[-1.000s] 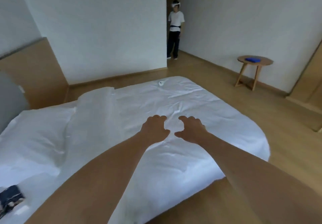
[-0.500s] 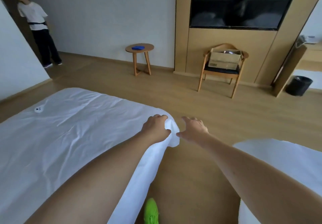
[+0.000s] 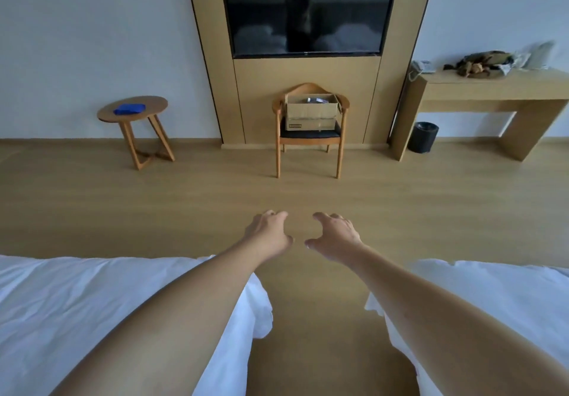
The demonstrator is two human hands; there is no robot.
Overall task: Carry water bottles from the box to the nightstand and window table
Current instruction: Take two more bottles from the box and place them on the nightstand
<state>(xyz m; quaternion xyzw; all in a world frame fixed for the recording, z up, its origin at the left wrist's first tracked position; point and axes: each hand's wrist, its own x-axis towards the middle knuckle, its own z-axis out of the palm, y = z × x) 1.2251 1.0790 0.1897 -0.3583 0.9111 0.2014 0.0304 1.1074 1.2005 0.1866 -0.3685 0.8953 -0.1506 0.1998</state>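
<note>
Head view: box (image 3: 311, 112) on chair (image 3: 309, 137), well beyond both empty hands.

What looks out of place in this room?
A cardboard box sits on the chair seat under the TV, where a person would sit. A heap of brownish stuff lies untidily on the desk. Nothing looks spilled or broken. Both hands are empty.

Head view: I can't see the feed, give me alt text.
Two bare hands, left hand and right hand, reach forward empty between two white beds toward an open brown cardboard box on a wooden armchair beneath a wall-mounted black television.
</note>
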